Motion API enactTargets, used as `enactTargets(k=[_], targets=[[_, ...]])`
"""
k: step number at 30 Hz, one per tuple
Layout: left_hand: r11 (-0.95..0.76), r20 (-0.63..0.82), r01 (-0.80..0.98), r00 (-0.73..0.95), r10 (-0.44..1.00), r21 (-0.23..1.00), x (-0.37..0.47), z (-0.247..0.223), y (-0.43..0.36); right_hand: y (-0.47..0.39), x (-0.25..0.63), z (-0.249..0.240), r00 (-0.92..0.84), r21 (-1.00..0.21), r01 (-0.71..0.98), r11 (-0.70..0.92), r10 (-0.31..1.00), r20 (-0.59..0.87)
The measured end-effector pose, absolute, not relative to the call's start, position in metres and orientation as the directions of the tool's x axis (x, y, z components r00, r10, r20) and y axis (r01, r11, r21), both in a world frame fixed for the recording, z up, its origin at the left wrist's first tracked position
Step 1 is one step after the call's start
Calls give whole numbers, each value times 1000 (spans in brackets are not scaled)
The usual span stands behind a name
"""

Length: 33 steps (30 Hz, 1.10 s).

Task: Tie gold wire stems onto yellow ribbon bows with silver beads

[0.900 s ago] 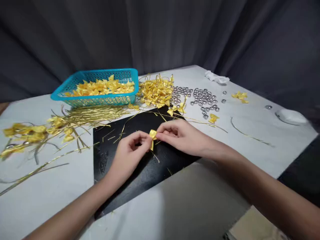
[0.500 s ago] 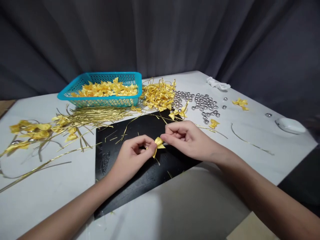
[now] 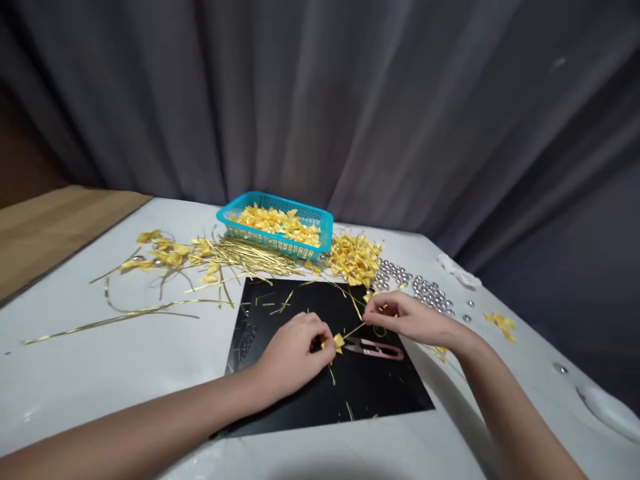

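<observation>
Over the black mat [image 3: 380,393], my left hand [image 3: 300,347] is closed, its thumb and fingers pinching a small yellow ribbon bow [image 3: 339,343]. A gold wire [image 3: 354,331] runs from the bow up to my right hand [image 3: 407,317], which pinches its other end between thumb and fingertips. The wire looks straight between the two hands. Pink-handled thread snips [image 3: 377,349] lie on the mat just right of the bow, below my right hand. Part of the bow is hidden by my left fingers.
A blue basket [image 3: 325,233] of yellow bows stands at the back. Nearby are a bundle of gold wires [image 3: 255,257], a heap of wired bows [image 3: 355,259] and silver beads [image 3: 430,293]. More bows [image 3: 170,253] lie left. A white crumpled piece [image 3: 459,271] and a white mouse-like object [image 3: 607,408] lie right.
My right hand has drawn away from the bow to the right, with gold wire now stretched between the hands. The snips have come into sight. The camera view has shifted.
</observation>
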<state>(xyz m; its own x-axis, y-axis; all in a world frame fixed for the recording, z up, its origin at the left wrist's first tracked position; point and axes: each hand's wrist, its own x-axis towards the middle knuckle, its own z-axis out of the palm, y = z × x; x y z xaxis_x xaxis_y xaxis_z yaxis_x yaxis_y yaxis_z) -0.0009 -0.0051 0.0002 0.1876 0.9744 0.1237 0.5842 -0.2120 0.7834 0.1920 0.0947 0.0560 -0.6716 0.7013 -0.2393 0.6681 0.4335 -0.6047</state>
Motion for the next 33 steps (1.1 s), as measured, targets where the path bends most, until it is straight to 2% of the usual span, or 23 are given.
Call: enactTargets(k=[4, 9, 13, 17, 24, 28, 33], targets=[[-229, 161, 710, 162, 973, 666, -3, 3, -11, 125, 160, 76, -664, -438, 705, 558, 737, -128], [-174, 168, 653, 72, 983, 737, -7, 0, -12, 129, 67, 64, -642, -292, 722, 627, 765, 53], [-139, 174, 624, 5, 985, 769, -8, -2, -10, 127, -3, 33, -628, -239, 745, 622, 776, 63], [-115, 166, 623, -26, 986, 774, -9, -4, -9, 131, -31, 15, -619, -229, 754, 615, 783, 65], [-91, 152, 550, -67, 986, 830, -11, -5, -8, 138, -30, 10, -638, -337, 702, 628, 764, 97], [-65, 132, 471, -110, 985, 880, -11, -7, -5, 139, -31, 3, -650, -465, 619, 634, 745, 151], [-55, 111, 318, -161, 981, 947, -11, -11, -1, 138, -30, 5, -634, -664, 431, 612, 728, 259]])
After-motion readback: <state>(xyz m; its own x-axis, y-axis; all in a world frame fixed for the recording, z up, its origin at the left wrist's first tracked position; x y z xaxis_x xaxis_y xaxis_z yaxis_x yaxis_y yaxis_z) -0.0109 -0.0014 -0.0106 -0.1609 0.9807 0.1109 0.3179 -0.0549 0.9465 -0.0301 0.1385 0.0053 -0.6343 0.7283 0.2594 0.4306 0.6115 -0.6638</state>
